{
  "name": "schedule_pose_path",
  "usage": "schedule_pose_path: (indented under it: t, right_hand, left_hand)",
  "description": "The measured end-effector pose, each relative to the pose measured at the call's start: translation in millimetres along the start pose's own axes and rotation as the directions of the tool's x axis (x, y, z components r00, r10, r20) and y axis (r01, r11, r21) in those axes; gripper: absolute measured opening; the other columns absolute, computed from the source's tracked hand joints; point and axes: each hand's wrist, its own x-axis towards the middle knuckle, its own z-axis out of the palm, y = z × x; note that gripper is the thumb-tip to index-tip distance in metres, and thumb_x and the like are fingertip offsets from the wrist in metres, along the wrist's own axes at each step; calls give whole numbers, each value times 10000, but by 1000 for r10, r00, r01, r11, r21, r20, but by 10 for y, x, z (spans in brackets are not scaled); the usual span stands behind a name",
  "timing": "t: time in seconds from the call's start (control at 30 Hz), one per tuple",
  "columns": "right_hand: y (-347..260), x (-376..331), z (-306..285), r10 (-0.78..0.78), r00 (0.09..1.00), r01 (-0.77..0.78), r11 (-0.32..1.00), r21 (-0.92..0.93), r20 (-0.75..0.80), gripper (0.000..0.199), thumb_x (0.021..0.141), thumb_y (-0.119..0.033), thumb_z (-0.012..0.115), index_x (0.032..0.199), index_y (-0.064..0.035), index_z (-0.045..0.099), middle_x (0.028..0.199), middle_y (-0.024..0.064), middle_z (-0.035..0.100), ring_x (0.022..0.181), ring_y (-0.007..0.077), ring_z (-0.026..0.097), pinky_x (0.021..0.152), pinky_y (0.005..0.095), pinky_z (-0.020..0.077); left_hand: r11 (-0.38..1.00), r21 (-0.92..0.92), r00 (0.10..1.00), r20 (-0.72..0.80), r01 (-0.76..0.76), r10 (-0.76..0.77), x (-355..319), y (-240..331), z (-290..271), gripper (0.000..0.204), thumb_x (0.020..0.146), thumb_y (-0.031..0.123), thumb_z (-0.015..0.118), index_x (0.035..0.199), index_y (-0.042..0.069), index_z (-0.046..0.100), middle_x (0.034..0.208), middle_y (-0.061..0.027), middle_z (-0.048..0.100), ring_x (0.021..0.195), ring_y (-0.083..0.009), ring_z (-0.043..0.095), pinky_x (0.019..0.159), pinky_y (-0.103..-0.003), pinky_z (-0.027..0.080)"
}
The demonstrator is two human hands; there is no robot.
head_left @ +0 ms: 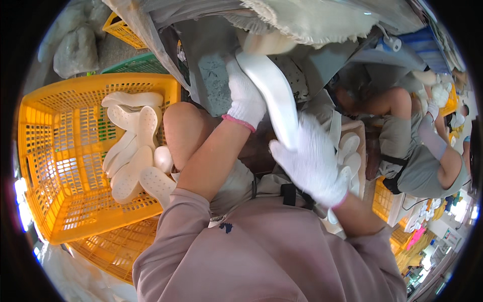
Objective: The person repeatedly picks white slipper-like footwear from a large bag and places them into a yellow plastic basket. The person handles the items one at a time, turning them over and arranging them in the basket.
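A smooth white shoe insole [274, 95] slants in front of me, its upper end against or close by a blurred pale wheel [266, 43]. My left hand [245, 95], in a white knit glove with a pink cuff, is closed on the insole's upper left edge; its fingertips are partly hidden. Around the lower end of the insole is my right hand [314, 163], gloved too and smeared by motion, with the thumb on the near side.
A yellow plastic crate [65, 201] on my left holds several perforated white insoles [133, 173]. More insoles [349, 156] stand in a box by my right hand. Ragged white cloth [322, 22] hangs above the wheel. Another person [417, 141] sits at the right.
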Motion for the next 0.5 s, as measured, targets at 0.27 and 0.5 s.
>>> schedule_pose_path:
  t: [0.27, 0.5]
  right_hand:
    - [440, 668, 264, -303, 953, 303, 951, -68, -1, 246, 835, -240, 682, 1021, -82, 715, 838, 192, 695, 756, 433, 686, 685, 555, 550]
    - [391, 822, 155, -352, 935, 354, 934, -48, 49, 188, 810, -219, 677, 900, -53, 670, 833, 218, 674, 803, 425, 680, 734, 547, 548]
  left_hand:
    - [575, 764, 929, 85, -293, 361, 682, 102, -213, 493, 1086, 421, 463, 1427, 82, 572, 1299, -127, 698, 1105, -365, 681, 1005, -542, 521]
    - [800, 586, 963, -116, -133, 245, 424, 258, 25, 504, 1124, 474, 412, 1270, 44, 630, 1160, -167, 726, 959, -340, 720, 847, -464, 589]
